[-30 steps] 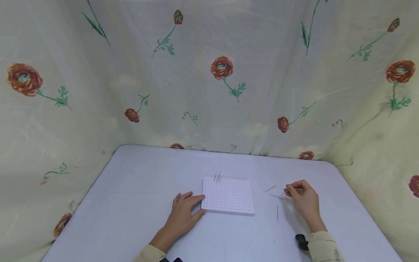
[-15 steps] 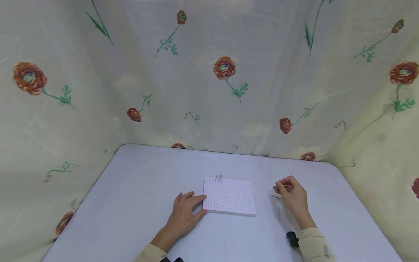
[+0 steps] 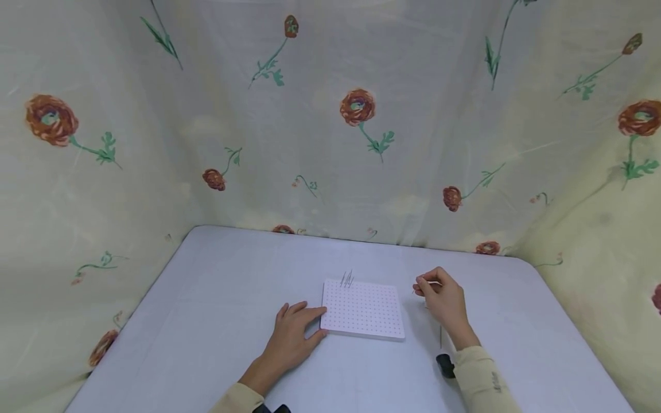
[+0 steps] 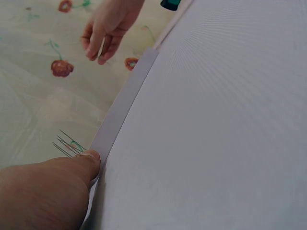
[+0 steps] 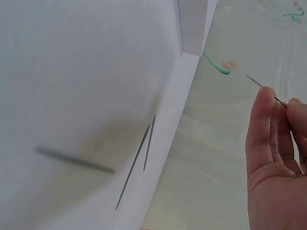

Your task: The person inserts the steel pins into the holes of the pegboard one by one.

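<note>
White table (image 3: 217,321), filling the lower frame. Pegboard (image 3: 362,308), lower centre, a few needles (image 3: 346,279) upright at its far edge. Left hand (image 3: 290,339), fingers flat against the board's left edge. Right hand (image 3: 443,301), right of the board, pinching one needle (image 5: 261,84). Loose needles (image 5: 139,155) on the table.

We see a pale desk (image 3: 217,298) filling the lower frame. At its centre lies a dotted white board (image 3: 362,308). Loose needles (image 5: 139,158) lie right of it.

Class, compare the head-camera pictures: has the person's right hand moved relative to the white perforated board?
Yes. The right hand, pinching a thin metal needle, has moved left toward the white perforated board and slightly farther up the table.
</note>
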Available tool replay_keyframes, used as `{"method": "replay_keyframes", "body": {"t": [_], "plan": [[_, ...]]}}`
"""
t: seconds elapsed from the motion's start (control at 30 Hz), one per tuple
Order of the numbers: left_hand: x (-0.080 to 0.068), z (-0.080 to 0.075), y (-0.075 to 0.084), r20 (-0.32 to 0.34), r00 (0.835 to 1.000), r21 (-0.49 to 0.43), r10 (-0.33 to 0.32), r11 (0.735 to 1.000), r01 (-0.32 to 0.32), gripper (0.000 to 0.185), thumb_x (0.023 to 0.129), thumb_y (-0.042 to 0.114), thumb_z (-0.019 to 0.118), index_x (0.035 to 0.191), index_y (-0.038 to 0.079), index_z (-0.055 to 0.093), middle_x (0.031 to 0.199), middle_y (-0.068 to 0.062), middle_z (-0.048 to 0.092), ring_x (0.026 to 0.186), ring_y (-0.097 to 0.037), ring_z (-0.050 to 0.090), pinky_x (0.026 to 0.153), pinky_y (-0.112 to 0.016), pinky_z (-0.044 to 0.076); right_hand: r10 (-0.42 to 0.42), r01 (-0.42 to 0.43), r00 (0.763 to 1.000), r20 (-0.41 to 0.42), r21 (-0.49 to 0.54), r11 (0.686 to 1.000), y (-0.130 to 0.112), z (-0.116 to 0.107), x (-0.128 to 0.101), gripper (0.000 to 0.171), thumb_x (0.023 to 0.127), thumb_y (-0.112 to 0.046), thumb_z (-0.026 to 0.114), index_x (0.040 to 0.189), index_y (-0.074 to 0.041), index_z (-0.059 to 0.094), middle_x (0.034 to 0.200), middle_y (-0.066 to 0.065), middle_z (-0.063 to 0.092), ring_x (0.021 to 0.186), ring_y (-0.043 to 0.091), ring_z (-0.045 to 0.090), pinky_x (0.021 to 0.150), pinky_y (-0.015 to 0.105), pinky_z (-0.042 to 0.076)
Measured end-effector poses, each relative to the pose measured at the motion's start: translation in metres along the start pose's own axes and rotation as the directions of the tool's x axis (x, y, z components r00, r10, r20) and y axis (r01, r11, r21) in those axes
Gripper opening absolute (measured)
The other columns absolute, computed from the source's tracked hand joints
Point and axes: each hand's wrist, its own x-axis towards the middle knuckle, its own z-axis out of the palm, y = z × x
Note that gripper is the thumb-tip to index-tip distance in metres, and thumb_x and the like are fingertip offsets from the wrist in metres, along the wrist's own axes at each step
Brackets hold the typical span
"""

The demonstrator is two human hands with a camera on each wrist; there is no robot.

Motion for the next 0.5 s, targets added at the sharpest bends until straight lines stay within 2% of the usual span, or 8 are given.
{"method": "replay_keyframes", "body": {"t": [0.07, 0.17, 0.5], "plan": [[0.000, 0.000, 0.000, 0.001, 1.000, 0.006, -0.002, 1.000, 0.002, 0.047, 0.083, 0.042, 0.069, 0.127, 0.029, 0.059, 0.124, 0.008, 0.064, 0.130, -0.025, 0.046, 0.112, -0.060, 0.021, 0.034, -0.034, 0.999, 0.020, -0.001, 0.999, -0.015, 0.000, -0.003, 0.014, 0.092, -0.023, 0.062, 0.096, -0.010, 0.057, 0.096, 0.012, 0.071, 0.073, 0.009, 0.070, 0.064, 0.036, 0.059], [0.001, 0.000, 0.000, 0.000, 1.000, 0.008, -0.003, 1.000, 0.003, 0.047, 0.083, 0.041, 0.070, 0.126, 0.028, 0.059, 0.123, 0.008, 0.065, 0.130, -0.025, 0.046, 0.112, -0.059, 0.021, 0.031, -0.031, 0.999, 0.020, -0.003, 1.000, -0.025, 0.004, -0.005, 0.008, 0.091, -0.015, 0.062, 0.095, -0.009, 0.057, 0.095, 0.012, 0.071, 0.072, 0.008, 0.069, 0.067, 0.040, 0.059], [0.000, -0.001, 0.001, 0.004, 1.000, -0.003, -0.010, 1.000, 0.010, 0.047, 0.083, 0.041, 0.070, 0.126, 0.029, 0.059, 0.123, 0.008, 0.065, 0.130, -0.025, 0.046, 0.112, -0.059, 0.020, 0.026, -0.027, 0.998, 0.054, 0.020, 0.999, -0.037, 0.017, -0.003, 0.008, 0.091, -0.016, 0.063, 0.094, -0.010, 0.059, 0.094, 0.012, 0.071, 0.075, 0.010, 0.070, 0.072, 0.032, 0.059]]}}
